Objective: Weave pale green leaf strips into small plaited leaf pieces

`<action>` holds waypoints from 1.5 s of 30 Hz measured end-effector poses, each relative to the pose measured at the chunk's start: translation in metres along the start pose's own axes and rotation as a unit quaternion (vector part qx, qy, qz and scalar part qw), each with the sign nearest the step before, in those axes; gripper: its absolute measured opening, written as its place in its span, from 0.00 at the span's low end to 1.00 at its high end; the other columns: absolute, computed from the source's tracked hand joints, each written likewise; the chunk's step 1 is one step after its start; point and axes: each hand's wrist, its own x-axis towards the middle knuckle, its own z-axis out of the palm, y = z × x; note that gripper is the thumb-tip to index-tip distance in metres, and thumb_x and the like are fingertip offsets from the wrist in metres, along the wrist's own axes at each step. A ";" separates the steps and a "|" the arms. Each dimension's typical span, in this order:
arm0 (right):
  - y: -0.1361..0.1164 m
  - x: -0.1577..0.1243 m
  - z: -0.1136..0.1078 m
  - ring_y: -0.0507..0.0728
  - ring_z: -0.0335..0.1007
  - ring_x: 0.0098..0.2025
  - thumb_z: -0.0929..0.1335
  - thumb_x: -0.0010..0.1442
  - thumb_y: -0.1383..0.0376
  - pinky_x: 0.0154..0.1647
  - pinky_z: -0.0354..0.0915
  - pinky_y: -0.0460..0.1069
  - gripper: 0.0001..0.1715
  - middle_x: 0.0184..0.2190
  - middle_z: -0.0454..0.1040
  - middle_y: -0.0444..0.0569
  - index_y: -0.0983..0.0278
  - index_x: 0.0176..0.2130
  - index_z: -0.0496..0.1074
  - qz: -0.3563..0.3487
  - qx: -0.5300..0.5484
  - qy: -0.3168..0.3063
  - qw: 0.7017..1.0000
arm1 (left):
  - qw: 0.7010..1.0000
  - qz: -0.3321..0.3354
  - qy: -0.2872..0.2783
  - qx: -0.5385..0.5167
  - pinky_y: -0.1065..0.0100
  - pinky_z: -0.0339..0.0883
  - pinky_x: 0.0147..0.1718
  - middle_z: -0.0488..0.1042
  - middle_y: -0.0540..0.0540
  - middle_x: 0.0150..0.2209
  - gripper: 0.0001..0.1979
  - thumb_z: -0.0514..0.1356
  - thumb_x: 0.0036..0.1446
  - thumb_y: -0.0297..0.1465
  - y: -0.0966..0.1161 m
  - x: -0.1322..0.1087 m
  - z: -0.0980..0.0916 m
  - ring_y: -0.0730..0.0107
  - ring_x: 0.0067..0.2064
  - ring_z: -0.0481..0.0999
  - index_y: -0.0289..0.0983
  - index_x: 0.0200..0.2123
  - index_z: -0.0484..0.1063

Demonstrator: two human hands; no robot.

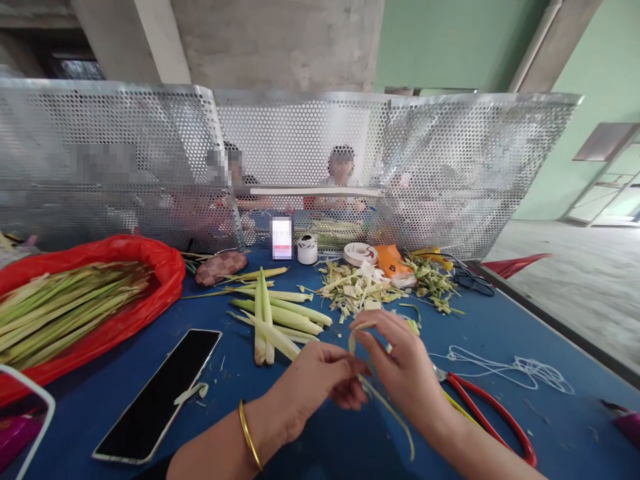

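Note:
Near the front middle of the blue table, my left hand [333, 373] and my right hand [395, 353] work close together. Both are closed on one thin, pale green leaf strip [395, 415]. Its upper part bends over between my right thumb and fingers, and a long tail hangs below toward the table. My left fingers pinch it near the bend; their tips are partly hidden. Beyond my left hand lie several pale green leaf stalks [285, 315], some crossed over others. Past my right hand is a heap of leaf trimmings [355, 287].
Red-handled pliers [493, 417] and a white string [530, 372] lie to the right. A phone [160, 393] lies on the left, before a red bag [165, 260] of long leaves. Behind a perforated metal screen [300, 133] sit other people. A tape roll [360, 253] stands by the trimmings.

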 end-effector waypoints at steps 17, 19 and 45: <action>-0.013 -0.021 0.023 0.56 0.71 0.35 0.64 0.63 0.62 0.35 0.65 0.45 0.13 0.31 0.74 0.47 0.61 0.27 0.69 0.110 0.135 -0.056 0.983 | 0.969 0.103 0.104 -0.198 0.65 0.60 0.55 0.80 0.41 0.39 0.14 0.70 0.44 0.35 0.010 -0.008 0.006 0.58 0.50 0.74 0.35 0.35 0.80; -0.012 -0.023 0.022 0.55 0.69 0.33 0.63 0.63 0.61 0.32 0.64 0.45 0.15 0.28 0.71 0.46 0.61 0.25 0.65 0.099 0.132 -0.057 0.985 | 0.962 0.105 0.137 -0.212 0.63 0.62 0.54 0.80 0.42 0.39 0.15 0.71 0.42 0.33 0.010 -0.008 0.006 0.58 0.50 0.75 0.36 0.36 0.80; 0.004 0.002 -0.008 0.57 0.73 0.38 0.63 0.65 0.64 0.56 0.53 0.58 0.05 0.35 0.77 0.45 0.58 0.39 0.69 -0.106 -0.106 -0.041 0.988 | 0.970 0.071 0.091 -0.214 0.66 0.69 0.36 0.77 0.45 0.32 0.15 0.68 0.46 0.32 0.018 -0.008 -0.007 0.71 0.29 0.74 0.32 0.37 0.73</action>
